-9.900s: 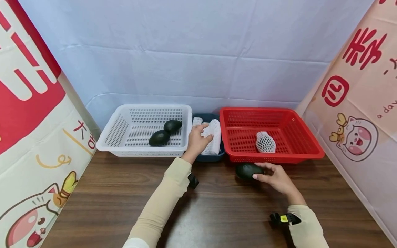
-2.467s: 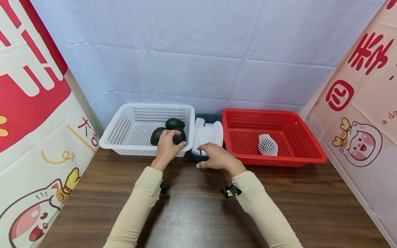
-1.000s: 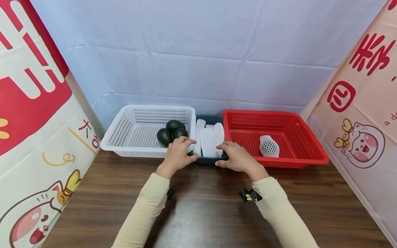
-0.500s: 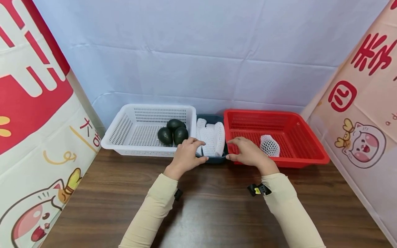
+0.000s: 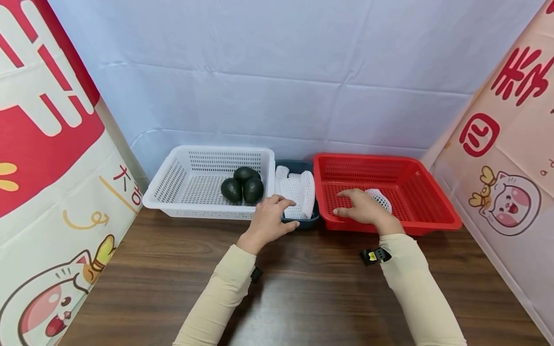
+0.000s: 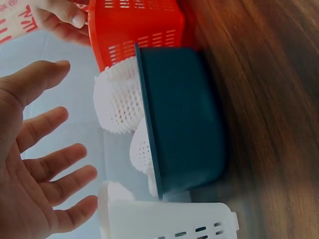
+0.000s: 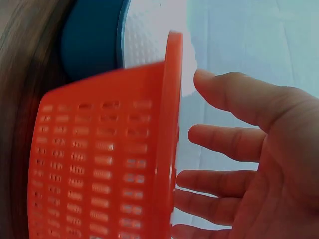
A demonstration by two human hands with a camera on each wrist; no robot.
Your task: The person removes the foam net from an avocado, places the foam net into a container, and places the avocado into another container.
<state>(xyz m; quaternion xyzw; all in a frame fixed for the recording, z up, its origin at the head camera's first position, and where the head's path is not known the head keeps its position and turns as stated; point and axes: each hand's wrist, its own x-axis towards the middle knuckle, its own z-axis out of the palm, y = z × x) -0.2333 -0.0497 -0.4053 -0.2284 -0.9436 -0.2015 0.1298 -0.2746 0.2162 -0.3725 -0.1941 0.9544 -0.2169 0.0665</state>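
My left hand (image 5: 270,218) hovers at the front of the dark blue bin (image 6: 184,119), fingers spread and nothing in them. White foam net sleeves (image 5: 298,194) lie in that bin. Over the front of the red basket (image 5: 433,222) is my right hand (image 5: 361,206), its fingers apart and holding nothing. Behind it, partly hidden, sits a piece of fruit in a white foam net (image 5: 382,199). Three dark green avocados, one of them the front-left avocado (image 5: 231,190), lie close together in the white basket (image 5: 173,206).
White basket, blue bin and red basket stand side by side along the back of the brown wooden table (image 5: 294,298). A pale cloth (image 5: 259,86) hangs behind them. Printed panels flank the table on both sides.
Earlier my right hand held an avocado before the red basket; three avocados now lie in the white basket, up from two. Since then both hands have moved rightward, the left away from the avocados.
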